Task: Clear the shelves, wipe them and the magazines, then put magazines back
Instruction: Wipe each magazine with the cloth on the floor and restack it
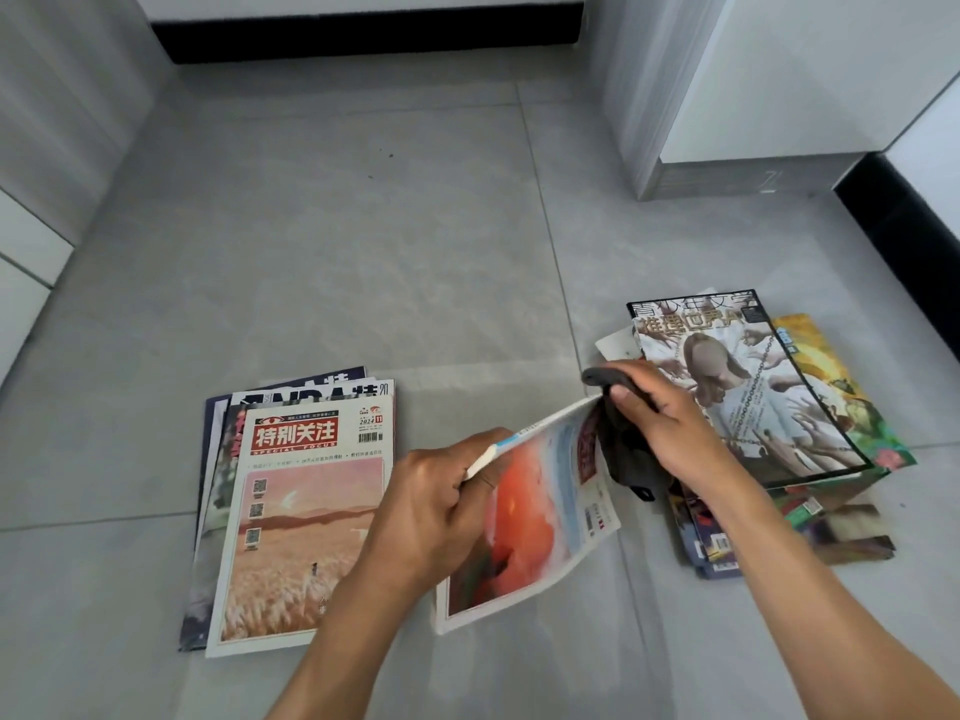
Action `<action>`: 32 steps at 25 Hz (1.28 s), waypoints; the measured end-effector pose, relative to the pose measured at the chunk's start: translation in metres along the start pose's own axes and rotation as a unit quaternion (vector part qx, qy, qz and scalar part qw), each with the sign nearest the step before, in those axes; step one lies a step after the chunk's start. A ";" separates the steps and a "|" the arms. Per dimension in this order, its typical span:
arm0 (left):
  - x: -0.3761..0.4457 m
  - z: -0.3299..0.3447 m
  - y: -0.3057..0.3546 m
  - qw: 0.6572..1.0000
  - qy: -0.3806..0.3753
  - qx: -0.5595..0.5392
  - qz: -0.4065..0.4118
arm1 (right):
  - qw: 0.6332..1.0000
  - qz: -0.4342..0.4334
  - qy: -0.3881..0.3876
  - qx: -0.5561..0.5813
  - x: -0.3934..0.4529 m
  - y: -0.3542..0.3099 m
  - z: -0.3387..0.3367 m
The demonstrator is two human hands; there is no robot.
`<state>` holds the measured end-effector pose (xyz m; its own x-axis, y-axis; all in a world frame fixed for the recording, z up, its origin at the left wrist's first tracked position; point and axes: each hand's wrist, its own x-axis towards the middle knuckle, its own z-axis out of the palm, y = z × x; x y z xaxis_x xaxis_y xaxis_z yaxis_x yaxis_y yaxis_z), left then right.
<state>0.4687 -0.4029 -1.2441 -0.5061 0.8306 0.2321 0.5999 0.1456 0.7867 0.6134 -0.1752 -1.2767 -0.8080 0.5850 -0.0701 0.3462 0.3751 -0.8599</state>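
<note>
A left stack of magazines is lying on the grey floor, a wheat-field cover on top. Beside it, the left hand is pinching the spine edge of a magazine, holding it tilted above the floor. The right hand is gripping a dark cloth against that magazine's top corner, partly hiding a right stack. A white cabinet is standing behind.

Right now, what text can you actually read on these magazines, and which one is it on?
"特别关注", "SPECIAL FOCUS", "2024", "11": top magazine of left pile.
"20": magazine beneath it.
"青少年文学": top magazine of right pile, partly cut off.
Magazine in the hands: print blurred, unreadable.
Barcodes, small captions: too small.
</note>
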 end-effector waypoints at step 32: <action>-0.040 0.060 -0.046 0.707 0.028 -0.453 -0.543 | 0.740 0.412 0.004 0.532 -0.046 0.005 0.046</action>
<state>0.4984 -0.4106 -1.3237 -0.4016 0.4678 -0.7874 -0.7910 0.2562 0.5556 0.6309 -0.2329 -1.3011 -0.5272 0.3066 -0.7925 0.1443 -0.8868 -0.4391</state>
